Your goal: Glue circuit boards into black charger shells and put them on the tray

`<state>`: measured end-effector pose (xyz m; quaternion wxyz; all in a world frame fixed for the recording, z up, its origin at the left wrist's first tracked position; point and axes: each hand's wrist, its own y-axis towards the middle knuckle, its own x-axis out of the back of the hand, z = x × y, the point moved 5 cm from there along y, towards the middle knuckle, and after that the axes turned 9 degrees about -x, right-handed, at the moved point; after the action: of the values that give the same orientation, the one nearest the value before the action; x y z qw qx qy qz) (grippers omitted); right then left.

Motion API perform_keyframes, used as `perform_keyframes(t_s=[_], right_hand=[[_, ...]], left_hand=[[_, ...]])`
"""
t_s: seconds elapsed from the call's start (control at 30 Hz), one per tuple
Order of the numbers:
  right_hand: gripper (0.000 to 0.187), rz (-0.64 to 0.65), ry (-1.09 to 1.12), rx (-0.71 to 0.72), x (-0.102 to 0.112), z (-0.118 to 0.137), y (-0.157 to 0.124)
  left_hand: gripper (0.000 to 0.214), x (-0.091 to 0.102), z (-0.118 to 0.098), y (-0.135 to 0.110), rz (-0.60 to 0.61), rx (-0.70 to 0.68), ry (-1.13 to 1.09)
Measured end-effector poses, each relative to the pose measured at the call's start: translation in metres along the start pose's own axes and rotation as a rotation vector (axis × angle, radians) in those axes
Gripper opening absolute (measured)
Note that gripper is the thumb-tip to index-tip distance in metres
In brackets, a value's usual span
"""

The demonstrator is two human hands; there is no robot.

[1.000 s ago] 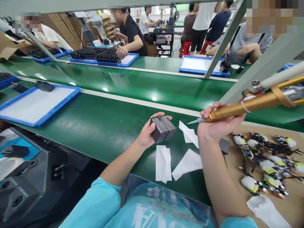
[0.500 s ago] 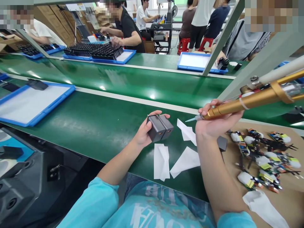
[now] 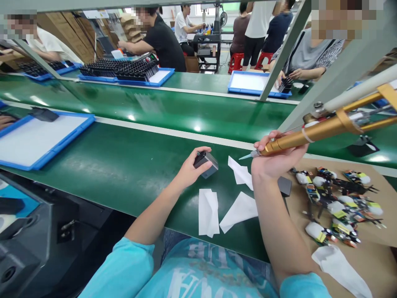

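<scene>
My left hand (image 3: 189, 170) grips a small dark grey box-shaped charger housing (image 3: 207, 163) low over the green belt. My right hand (image 3: 277, 159) is closed round a gold pen-like dispensing tool (image 3: 297, 138) whose thin tip points left toward the housing, a short gap away. Three white paper slips (image 3: 238, 209) lie on the belt just in front of both hands. A small dark square part (image 3: 284, 186) lies under my right wrist.
A brown board (image 3: 372, 240) at right carries several small circuit boards (image 3: 335, 198) and a white slip. A blue-rimmed white tray (image 3: 37, 138) lies at left, a dark machine (image 3: 27, 231) below it. Other people work at trays across the green belt (image 3: 173, 109). A grey slanted post (image 3: 341, 70) rises at right.
My left hand has turned the grey housing and lowered it toward the belt, so less of it shows. The right hand with the gold tool has stayed nearly still.
</scene>
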<state>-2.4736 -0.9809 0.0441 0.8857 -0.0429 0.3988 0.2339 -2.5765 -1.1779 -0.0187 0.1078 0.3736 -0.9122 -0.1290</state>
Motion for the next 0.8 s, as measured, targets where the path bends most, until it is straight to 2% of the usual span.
perform_keyframes(t_s=[0.1, 0.2, 0.27, 0.33, 0.4, 0.47, 0.5, 0.53, 0.63, 0.67, 0.7, 0.8], right_hand=[[0.038, -0.007, 0.044, 0.000, 0.002, 0.000, 0.003], [0.037, 0.002, 0.091, -0.036, 0.003, -0.003, 0.003], [0.036, 0.021, 0.115, -0.060, 0.001, -0.004, 0.002], [0.035, 0.049, 0.143, -0.085, -0.002, -0.006, -0.002], [0.035, 0.086, 0.179, -0.122, -0.007, -0.008, -0.009], [0.034, 0.127, 0.220, -0.155, -0.012, -0.009, -0.016], [0.034, 0.147, 0.238, -0.167, -0.015, -0.010, -0.020], [0.035, 0.166, 0.252, -0.176, -0.017, -0.011, -0.024], [0.035, 0.216, 0.270, -0.179, -0.023, -0.012, -0.033], [0.035, 0.229, 0.273, -0.177, -0.025, -0.012, -0.036], [0.034, 0.241, 0.276, -0.179, -0.027, -0.012, -0.038], [0.034, 0.265, 0.294, -0.203, -0.030, -0.011, -0.043]], left_hand=[[0.046, 0.018, 0.018, 0.009, -0.075, -0.090, 0.567], [0.049, 0.033, 0.041, 0.017, -0.088, -0.081, 0.906], [0.051, 0.039, 0.051, 0.022, -0.056, -0.053, 1.045], [0.055, 0.040, 0.050, 0.026, -0.040, -0.068, 1.142], [0.061, 0.039, 0.037, 0.026, -0.105, -0.139, 1.218], [0.057, 0.029, 0.018, 0.022, -0.169, -0.253, 1.230], [0.049, 0.019, 0.012, 0.018, -0.132, -0.306, 1.198], [0.038, 0.005, 0.010, 0.014, -0.026, -0.346, 1.142], [0.019, -0.056, 0.021, -0.004, 0.464, -0.348, 0.864], [0.019, -0.076, 0.025, -0.010, 0.563, -0.322, 0.756], [0.020, -0.096, 0.029, -0.012, 0.598, -0.283, 0.654], [0.039, -0.149, 0.035, 0.000, 0.493, -0.200, 0.548]])
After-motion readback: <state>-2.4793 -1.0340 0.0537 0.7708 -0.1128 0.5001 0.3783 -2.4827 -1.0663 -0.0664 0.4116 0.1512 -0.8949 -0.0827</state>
